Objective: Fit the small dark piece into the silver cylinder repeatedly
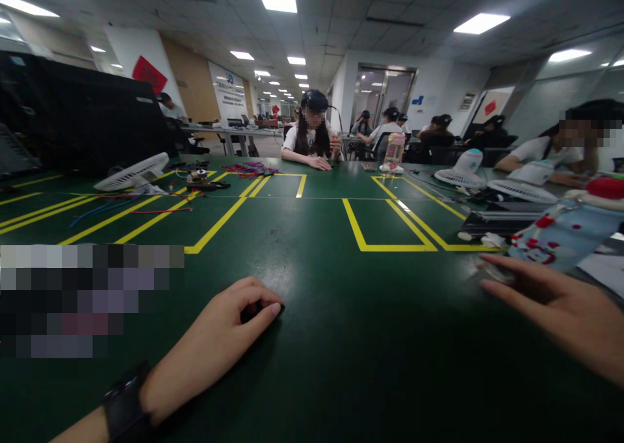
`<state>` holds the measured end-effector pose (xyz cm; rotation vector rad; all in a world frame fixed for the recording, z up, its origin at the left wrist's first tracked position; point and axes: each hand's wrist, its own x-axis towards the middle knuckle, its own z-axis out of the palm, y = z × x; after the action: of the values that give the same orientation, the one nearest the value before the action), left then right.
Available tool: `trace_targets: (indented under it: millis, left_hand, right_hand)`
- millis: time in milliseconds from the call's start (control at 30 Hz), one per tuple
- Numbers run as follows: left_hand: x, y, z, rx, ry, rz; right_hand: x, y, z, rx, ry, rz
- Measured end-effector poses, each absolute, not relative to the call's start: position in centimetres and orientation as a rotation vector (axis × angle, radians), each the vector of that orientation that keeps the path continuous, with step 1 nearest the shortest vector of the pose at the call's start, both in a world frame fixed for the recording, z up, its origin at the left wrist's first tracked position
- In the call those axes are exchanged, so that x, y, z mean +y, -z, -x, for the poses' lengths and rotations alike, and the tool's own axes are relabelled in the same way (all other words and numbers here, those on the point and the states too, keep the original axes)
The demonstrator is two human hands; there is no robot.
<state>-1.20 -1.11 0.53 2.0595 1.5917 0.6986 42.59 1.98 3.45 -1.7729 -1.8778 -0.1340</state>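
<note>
My left hand [244,316] rests on the green table [312,365], its fingers curled under and the thumb tip against the index finger. What it holds, if anything, is hidden. A dark band [127,401] circles that wrist. On the right, my right hand [550,300] is raised a little above the table. Between its thumb and fingers sits a small, pale, shiny object [497,273], too blurred to name. Just beyond that hand stands a light-blue patterned bag [553,238] with red figures.
Yellow tape lines [397,248] mark the table. White fans [526,181] lie at the right, another white fan [134,173] at the left near coloured wires [251,169]. A pink-lidded bottle [394,149] stands at the far side, near a seated person [312,134].
</note>
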Motion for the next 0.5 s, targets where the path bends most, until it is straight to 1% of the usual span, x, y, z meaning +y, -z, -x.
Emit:
trace_targets:
  millis: [100, 233, 333, 500]
  left_hand:
    - [-1.1, -0.4, 1.1, 1.609, -0.686, -2.069]
    - [-1.1, -0.2, 1.3, 1.614, -0.656, -2.089]
    - [-1.1, -0.3, 1.2, 1.61, -0.645, -2.098]
    - [-0.9, -2.0, -1.3, 1.605, -0.714, -2.085]
  right_hand:
    - [2.0, -4.4, -35.5, -2.191, -0.213, 1.41]
    - [2.0, -3.8, -27.4, -2.363, -0.559, 0.997]
    - [1.9, -2.4, -25.2, -2.358, -0.664, 0.941]
    - [2.0, -0.2, -25.9, -2.18, -0.824, 1.049]
